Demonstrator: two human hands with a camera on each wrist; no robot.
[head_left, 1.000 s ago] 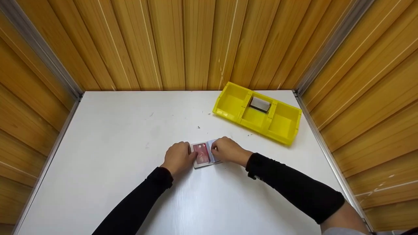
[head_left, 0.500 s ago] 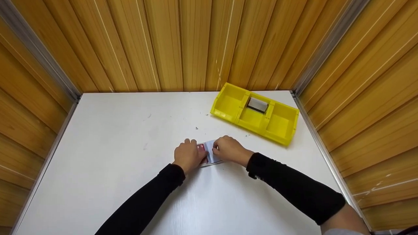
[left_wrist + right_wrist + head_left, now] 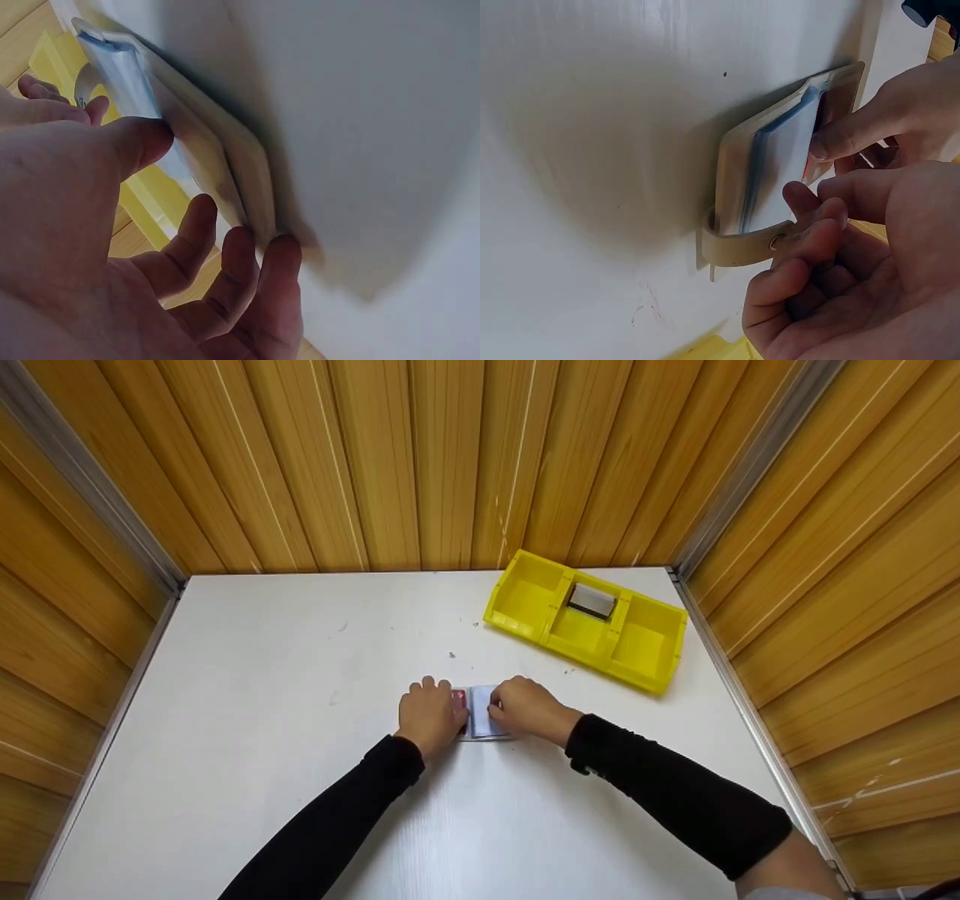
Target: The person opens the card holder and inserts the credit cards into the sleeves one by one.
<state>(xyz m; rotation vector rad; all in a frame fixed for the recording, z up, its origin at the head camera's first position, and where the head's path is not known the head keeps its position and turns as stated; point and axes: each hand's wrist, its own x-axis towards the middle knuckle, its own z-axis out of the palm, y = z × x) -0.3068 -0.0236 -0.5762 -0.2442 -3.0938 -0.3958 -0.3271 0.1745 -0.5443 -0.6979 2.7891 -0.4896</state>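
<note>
An opened card holder (image 3: 484,718) with clear plastic sleeves lies on the white table, between both hands. On its left side a red card (image 3: 460,701) shows partly, the rest covered by my left hand (image 3: 429,716). That hand grips the holder, thumb on the sleeves and fingertips at the outer cover edge. My right hand (image 3: 529,706) is at the holder's right side, fingers curled. In the right wrist view its fingertips pinch the end of the beige strap (image 3: 739,251), which bears a metal snap. The sleeves (image 3: 784,157) lie stacked on the right cover.
Behind and to the right stands a yellow three-compartment tray (image 3: 570,655). A grey-white block-like item (image 3: 592,600) sits in its middle compartment. Wood-patterned walls (image 3: 375,465) border the table's (image 3: 262,675) back and sides. Small dark specks lie on the tabletop.
My left hand has moved right over the red card, covering more of it. The holder has turned straighter, and more of the clear sleeves shows. My right hand stays nearly in place.
</note>
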